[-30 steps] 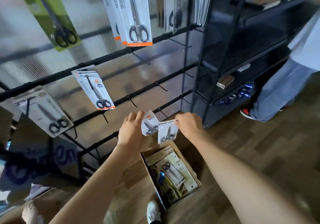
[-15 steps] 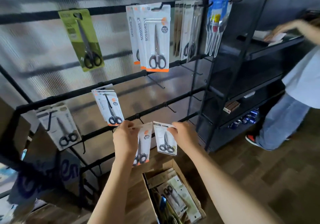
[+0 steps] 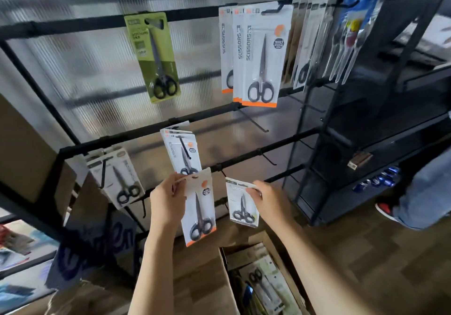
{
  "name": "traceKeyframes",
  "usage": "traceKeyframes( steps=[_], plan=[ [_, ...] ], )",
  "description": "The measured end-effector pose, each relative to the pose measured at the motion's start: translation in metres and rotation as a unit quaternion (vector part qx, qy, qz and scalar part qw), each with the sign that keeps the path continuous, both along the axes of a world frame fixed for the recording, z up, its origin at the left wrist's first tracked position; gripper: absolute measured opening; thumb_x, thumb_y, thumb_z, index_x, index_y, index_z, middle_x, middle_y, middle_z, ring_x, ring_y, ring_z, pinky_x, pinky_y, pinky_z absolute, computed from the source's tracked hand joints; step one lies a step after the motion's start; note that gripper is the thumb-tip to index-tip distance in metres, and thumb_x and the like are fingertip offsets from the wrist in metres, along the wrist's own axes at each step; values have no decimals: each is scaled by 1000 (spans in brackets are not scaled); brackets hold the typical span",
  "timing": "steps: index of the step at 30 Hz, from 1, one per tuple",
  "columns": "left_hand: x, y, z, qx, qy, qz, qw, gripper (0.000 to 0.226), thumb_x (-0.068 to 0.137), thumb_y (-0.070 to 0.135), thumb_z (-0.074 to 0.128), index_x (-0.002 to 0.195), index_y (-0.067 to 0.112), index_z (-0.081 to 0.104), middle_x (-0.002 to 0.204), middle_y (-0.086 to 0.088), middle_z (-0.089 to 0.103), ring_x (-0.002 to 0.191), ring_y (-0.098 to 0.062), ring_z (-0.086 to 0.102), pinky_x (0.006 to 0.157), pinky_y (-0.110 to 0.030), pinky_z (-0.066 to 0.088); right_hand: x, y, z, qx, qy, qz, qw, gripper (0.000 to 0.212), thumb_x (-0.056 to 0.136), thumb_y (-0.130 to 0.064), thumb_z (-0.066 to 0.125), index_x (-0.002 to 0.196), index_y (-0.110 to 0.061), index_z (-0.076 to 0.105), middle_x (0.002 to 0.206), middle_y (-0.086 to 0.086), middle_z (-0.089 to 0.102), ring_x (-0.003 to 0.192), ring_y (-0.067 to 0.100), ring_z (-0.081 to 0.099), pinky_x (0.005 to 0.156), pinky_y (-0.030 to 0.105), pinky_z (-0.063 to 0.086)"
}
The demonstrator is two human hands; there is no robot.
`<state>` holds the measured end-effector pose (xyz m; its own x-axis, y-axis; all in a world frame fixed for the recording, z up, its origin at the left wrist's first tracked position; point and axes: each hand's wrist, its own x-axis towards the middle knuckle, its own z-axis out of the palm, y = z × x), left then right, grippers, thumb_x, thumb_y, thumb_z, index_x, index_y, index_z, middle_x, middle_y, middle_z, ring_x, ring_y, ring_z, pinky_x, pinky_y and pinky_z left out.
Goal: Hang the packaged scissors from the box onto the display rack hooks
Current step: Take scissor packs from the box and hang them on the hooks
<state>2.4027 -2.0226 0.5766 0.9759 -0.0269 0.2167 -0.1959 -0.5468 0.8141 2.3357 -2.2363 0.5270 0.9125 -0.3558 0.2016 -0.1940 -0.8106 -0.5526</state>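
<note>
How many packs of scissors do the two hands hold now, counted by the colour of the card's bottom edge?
Orange-edged pack: 1, pinched at its top by the left hand
Plain white pack: 1, pinched at its top by the right hand
Total: 2

box (image 3: 266, 248) below rack (image 3: 244, 154), packs on hooks (shelf unit (image 3: 366, 143) right)

bare forearms, no sleeves, hands (image 3: 168, 200)
</note>
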Motion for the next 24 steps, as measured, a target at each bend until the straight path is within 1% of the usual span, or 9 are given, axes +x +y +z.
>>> traceKeyframes(
  steps=[3,5,6,9,12,15,19,22,24],
  plan=[
    [15,1,5,6,-9,-7,1000,21,93,3,49,105,5,66,85,-6,64,73,-25,62,60,-25,50,12,7,-2,-11,6,-1,1000,25,97,-36,48,95,-15,61,88,-1,68,74,13,61,54,27,49],
    [22,-1,8,10,-26,-19,999,20,93,2,49,104,5,66,86,-7,65,71,-23,61,55,-12,43,19,11,-3,-6,2,1,1000,26,96,-36,49,92,-13,61,85,0,68,73,16,62,58,33,53],
    [26,-2,9,7,-32,-23,999,20,94,3,49,105,5,66,86,-7,65,71,-22,61,54,-11,41,23,12,-4,-4,-1,1,1000,27,96,-36,49,90,-12,60,84,0,68,72,17,62,58,34,53],
    [38,-4,8,-3,-34,-23,999,20,94,7,50,107,6,66,84,-7,66,74,-23,62,57,-19,40,34,15,-4,-12,-4,-1,1000,28,96,-36,50,89,-11,61,83,1,68,70,17,61,56,31,49],
    [48,-4,7,1,-43,-22,999,19,93,7,51,106,6,66,79,-4,63,72,-22,61,56,-14,39,41,15,-2,-17,0,-5,1000,27,96,-35,49,92,-12,62,87,1,68,74,16,62,57,29,49],
    [56,-3,5,16,-44,-22,999,20,93,6,51,106,6,66,80,-4,63,71,-19,59,54,-9,36,46,15,-3,-19,6,-8,1000,26,96,-35,49,94,-13,62,91,0,69,76,14,62,51,21,42],
    [66,-1,-1,14,-44,-8,999,22,93,3,50,108,5,66,86,-13,68,72,-22,60,58,-21,38,51,19,-5,-9,17,-15,1000,26,96,-36,49,95,-14,62,92,-1,69,77,14,63,58,30,53],
    [76,-4,-2,18,-45,-1,999,23,94,5,48,111,3,64,91,-12,67,76,-22,59,63,-23,39,54,20,-7,-15,21,-16,1000,25,96,-36,49,90,-14,60,89,0,69,74,15,62,55,28,48],
    [87,-7,-1,27,-50,-6,998,23,95,5,48,111,1,63,93,-14,68,81,-29,63,66,-26,39,56,20,-6,-15,22,-17,999,25,96,-35,48,91,-14,59,90,0,69,73,14,60,51,24,42]
  ],
)
